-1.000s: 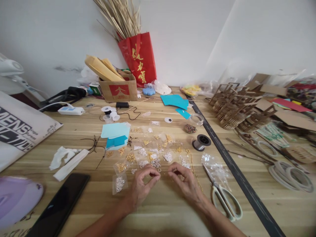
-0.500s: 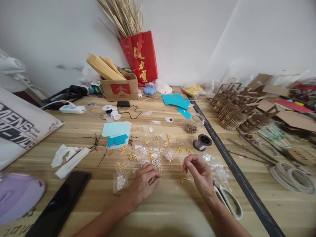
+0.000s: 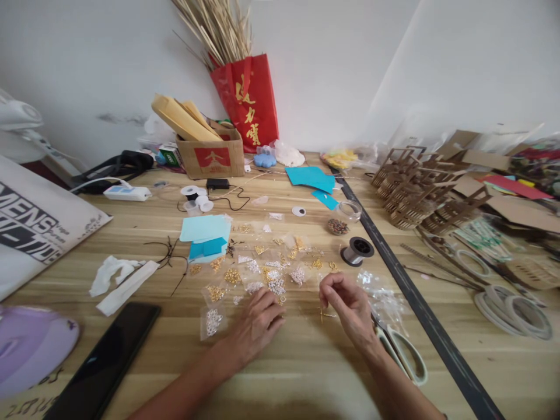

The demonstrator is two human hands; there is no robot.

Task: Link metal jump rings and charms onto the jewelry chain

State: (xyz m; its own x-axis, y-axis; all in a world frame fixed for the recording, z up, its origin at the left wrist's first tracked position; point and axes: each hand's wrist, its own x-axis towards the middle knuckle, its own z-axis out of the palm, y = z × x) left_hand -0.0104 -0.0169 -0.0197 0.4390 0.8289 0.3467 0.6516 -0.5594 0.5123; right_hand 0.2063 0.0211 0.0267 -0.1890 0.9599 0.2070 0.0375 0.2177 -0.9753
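Observation:
My left hand (image 3: 259,322) rests low over the table with its fingers curled together. Whatever it may hold is hidden beneath the fingers. My right hand (image 3: 349,303) hovers to the right, thumb and fingers drawn into a pinch; anything between the tips is too small to make out. Just below those fingertips are thin gold pins (image 3: 329,315). Small clear bags of gold findings (image 3: 233,276) and silver rings (image 3: 276,284) spread beyond my left hand. Another bag of silver rings (image 3: 213,322) lies left of it. Scissors (image 3: 405,353) lie beside my right wrist.
A wire spool (image 3: 357,252) and a bowl of beads (image 3: 338,227) stand behind my right hand. Clear bags (image 3: 389,303) lie right of it. A phone (image 3: 107,361) is at the left, wooden baskets (image 3: 420,186) at the right, and blue sheets (image 3: 203,233) further back.
My right hand has shifted slightly left, bringing its fingertips close to the gold pins. My left hand has turned downward, hiding a small gold bundle that showed by its thumb before.

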